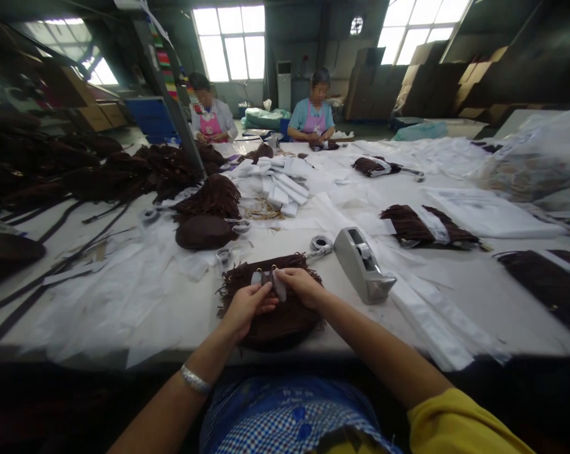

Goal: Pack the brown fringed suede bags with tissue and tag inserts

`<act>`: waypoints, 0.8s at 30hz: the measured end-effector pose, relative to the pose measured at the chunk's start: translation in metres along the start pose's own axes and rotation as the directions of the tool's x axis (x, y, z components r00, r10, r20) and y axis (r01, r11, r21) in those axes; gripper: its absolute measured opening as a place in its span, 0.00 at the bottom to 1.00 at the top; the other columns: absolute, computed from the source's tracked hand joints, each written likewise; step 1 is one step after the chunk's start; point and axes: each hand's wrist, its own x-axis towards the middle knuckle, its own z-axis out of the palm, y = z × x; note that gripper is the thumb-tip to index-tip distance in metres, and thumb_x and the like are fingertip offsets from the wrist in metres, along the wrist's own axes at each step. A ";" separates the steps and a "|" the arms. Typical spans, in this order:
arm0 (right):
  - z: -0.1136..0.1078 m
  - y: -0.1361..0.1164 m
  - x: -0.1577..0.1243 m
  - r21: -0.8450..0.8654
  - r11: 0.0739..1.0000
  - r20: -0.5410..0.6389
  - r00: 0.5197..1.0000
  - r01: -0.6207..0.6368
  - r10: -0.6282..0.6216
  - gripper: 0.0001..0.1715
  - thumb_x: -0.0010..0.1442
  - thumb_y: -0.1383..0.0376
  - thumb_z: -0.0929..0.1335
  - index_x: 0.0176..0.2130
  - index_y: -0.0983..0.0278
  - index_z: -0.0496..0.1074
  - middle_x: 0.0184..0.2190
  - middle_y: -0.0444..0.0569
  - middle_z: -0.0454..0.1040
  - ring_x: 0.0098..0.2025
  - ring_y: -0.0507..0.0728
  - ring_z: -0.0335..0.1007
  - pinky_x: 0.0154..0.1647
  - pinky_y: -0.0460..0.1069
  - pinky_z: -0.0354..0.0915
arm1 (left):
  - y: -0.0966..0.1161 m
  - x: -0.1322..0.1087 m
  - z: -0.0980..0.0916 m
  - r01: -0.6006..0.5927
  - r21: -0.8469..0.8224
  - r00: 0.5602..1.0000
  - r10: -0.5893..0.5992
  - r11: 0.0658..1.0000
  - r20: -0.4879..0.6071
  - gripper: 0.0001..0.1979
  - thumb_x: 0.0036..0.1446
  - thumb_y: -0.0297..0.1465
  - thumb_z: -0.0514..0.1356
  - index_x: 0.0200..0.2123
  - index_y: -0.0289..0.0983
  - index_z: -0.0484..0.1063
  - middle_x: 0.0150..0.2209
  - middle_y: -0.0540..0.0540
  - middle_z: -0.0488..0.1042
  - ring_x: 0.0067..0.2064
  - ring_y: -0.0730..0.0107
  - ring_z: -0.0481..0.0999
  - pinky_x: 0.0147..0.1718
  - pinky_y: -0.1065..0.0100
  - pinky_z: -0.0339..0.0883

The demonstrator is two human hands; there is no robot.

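Note:
A dark brown fringed bag (pixel 273 331) lies on the table right in front of me, its fringe spread along the far side and edges. My left hand (pixel 250 307) is over the bag's middle, thumb and fingers pinched at a dark tab beside a small white wrapping piece (pixel 281 289). From the right, my right hand (pixel 302 285) closes its fingertips on that white piece, close to a small brass-coloured ring (pixel 274 268). Just right of the bag stands a grey tape dispenser (pixel 363 268). What exactly lies between my left fingertips is partly hidden.
Brown bags (pixel 207 232) and long straps crowd the left. White paper packets (pixel 285 183) are heaped mid-table. Wrapped fringed bags (pixel 408 226) and white strips (pixel 429 315) lie right. Thin white sheets (pixel 110 302) cover the near left. Two people (pixel 313 116) sit across the table.

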 end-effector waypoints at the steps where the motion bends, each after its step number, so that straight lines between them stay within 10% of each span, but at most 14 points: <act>1: 0.000 0.002 0.000 0.006 1.000 0.004 1.000 0.002 -0.002 0.22 0.51 0.49 0.75 0.32 0.66 0.75 0.24 0.44 0.75 0.24 0.49 0.67 0.27 0.44 0.64 | -0.003 0.000 0.000 -0.012 0.018 1.000 0.012 1.000 -0.007 0.12 0.57 0.34 0.67 0.34 0.29 0.76 0.33 0.40 0.80 0.31 0.72 0.80 0.28 0.76 0.75; 10: -0.005 0.010 0.003 0.072 0.997 -0.003 1.000 -0.010 0.011 0.27 0.41 0.51 0.80 0.34 0.67 0.77 0.27 0.44 0.77 0.25 0.50 0.68 0.27 0.45 0.64 | -0.007 -0.002 -0.031 -0.185 0.110 0.954 0.205 0.977 -0.220 0.26 0.45 0.51 0.69 0.37 0.35 0.73 0.31 0.48 0.77 0.32 0.72 0.77 0.24 0.76 0.68; 24: -0.014 0.017 -0.008 0.339 0.935 0.103 0.992 -0.104 0.073 0.29 0.55 0.43 0.72 0.38 0.67 0.78 0.34 0.52 0.80 0.35 0.55 0.76 0.39 0.48 0.71 | -0.023 0.012 -0.008 -0.254 0.033 0.957 0.256 0.967 -0.133 0.25 0.45 0.43 0.71 0.41 0.33 0.74 0.39 0.43 0.80 0.41 0.64 0.79 0.43 0.65 0.71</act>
